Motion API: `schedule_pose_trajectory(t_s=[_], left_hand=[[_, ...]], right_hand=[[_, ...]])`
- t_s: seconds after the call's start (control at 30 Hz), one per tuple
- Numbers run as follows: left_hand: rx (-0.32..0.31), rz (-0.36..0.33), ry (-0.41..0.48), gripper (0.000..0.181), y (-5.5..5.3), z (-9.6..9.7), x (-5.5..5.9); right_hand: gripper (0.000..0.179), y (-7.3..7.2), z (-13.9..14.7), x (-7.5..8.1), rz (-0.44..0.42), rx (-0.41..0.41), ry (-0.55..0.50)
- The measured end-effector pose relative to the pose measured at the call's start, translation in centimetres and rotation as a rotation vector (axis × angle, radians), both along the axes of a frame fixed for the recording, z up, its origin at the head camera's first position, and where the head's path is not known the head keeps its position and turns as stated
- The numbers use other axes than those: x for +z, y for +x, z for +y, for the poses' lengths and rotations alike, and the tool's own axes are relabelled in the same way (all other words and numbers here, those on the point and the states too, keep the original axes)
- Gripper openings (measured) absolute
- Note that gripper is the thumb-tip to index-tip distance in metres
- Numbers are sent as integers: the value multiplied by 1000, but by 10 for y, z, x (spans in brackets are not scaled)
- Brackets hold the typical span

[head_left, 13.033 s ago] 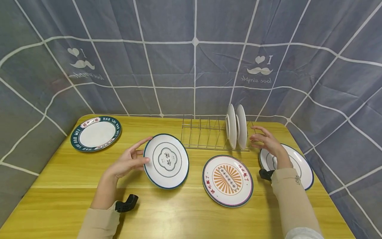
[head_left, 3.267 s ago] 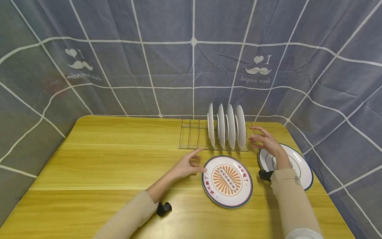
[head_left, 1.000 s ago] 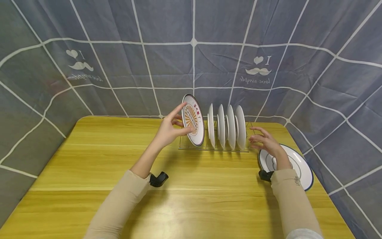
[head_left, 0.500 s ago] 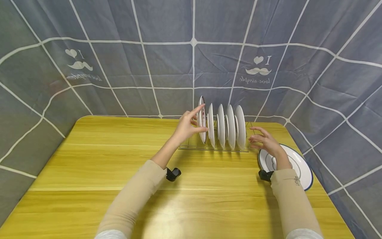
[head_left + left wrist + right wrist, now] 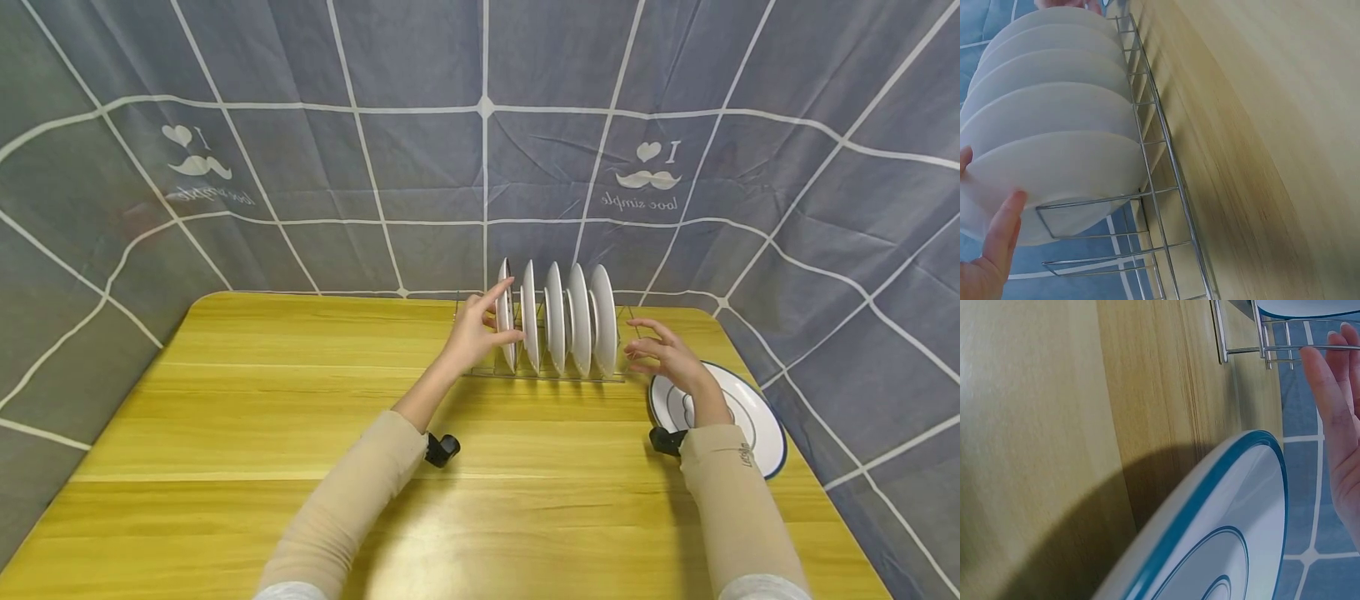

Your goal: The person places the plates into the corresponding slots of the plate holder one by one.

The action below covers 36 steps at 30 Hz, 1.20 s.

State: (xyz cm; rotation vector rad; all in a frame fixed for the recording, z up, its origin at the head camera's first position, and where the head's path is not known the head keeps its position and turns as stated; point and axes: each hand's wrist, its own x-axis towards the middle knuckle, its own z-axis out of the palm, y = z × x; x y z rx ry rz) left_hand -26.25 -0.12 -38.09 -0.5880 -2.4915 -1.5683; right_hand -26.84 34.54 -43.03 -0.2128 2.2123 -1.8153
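My left hand [image 5: 474,329] pinches a plate [image 5: 1079,162] near its upper edge, with the thumb on one face and fingers on the other. That plate stands upright in a wire dish rack [image 5: 1179,187], leftmost of the row. Several more white plates [image 5: 557,325] stand on edge to its right, one per slot. My right hand [image 5: 675,362] is at the rack's right end, fingers loosely bent and fingertips at the end wire. Beneath the right forearm, a white plate with a blue rim [image 5: 757,417] lies face up, partly hidden by the wrist.
The wooden table [image 5: 225,458] stretches wide to the left and front. A grey-blue curtain with white lines [image 5: 420,167] hangs close behind the rack. Rack slots continue to the left of the held plate.
Several plates have gone from the table into the rack. The orange-patterned plate rose from the table, was turned on edge and lowered into the leftmost filled slot by my left hand. The right hand stayed put.
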Motion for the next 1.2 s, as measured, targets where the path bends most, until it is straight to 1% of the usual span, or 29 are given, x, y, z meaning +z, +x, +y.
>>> schedule_pose_trajectory(t_s=[0.1, 0.2, 0.27, 0.3, 0.33, 0.37, 0.43, 0.5, 0.53, 0.6, 0.67, 0.73, 0.8, 0.87, 0.9, 0.97, 1.03, 1.1, 1.13, 1.2], left_hand=[[0, 11, 1, 82, 1, 1, -1], [4, -10, -7, 82, 4, 1, -1], [26, -32, -10, 82, 7, 2, -1], [47, -33, -8, 81, 10, 3, -1], [75, -20, 4, 80, 12, 5, -2], [105, 1, 28, 78, 16, 7, -2], [170, 77, 99, 72, 24, 13, -4], [228, 187, 193, 65, 32, 20, -7], [241, 240, 246, 61, 36, 25, -8], [245, 337, 333, 53, 45, 35, -13], [224, 397, 400, 49, 54, 46, -18], [176, 428, 441, 46, 64, 57, -24], [120, 417, 458, 44, 74, 68, -30], [41, 354, 482, 44, 82, 79, -38], [-3, 300, 488, 45, 84, 85, -41], [-89, 141, 498, 48, 89, 94, -48], [-168, -49, 483, 52, 90, 102, -53], [-235, -228, 432, 55, 90, 108, -57], [-261, -306, 401, 56, 89, 111, -60], [-319, -439, 366, 58, 86, 117, -65]], right_hand=[[31, 0, 0, 0, 2, 1, -1], [34, 1, -1, 1, 4, 2, 3], [35, 1, -1, 1, 3, 4, 12], [37, 1, -1, 1, 4, 7, 21], [40, 2, -1, 2, 5, 12, 30], [44, 2, -1, 3, 7, 20, 39], [50, 4, 0, 5, 11, 45, 55], [59, 9, 1, 9, 21, 66, 60], [62, 12, 2, 11, 31, 70, 66], [66, 20, 8, 14, 60, 59, 84], [65, 30, 16, 16, 96, 27, 100], [65, 42, 26, 17, 129, -12, 128], [64, 54, 38, 17, 150, -53, 127], [65, 65, 51, 14, 162, -97, 110], [66, 71, 59, 11, 166, -126, 84], [66, 81, 74, 4, 174, -181, 15], [67, 92, 89, -3, 183, -236, -37], [68, 101, 102, -10, 193, -304, -75], [68, 106, 108, -12, 194, -335, -91], [69, 116, 115, -16, 200, -404, -72]])
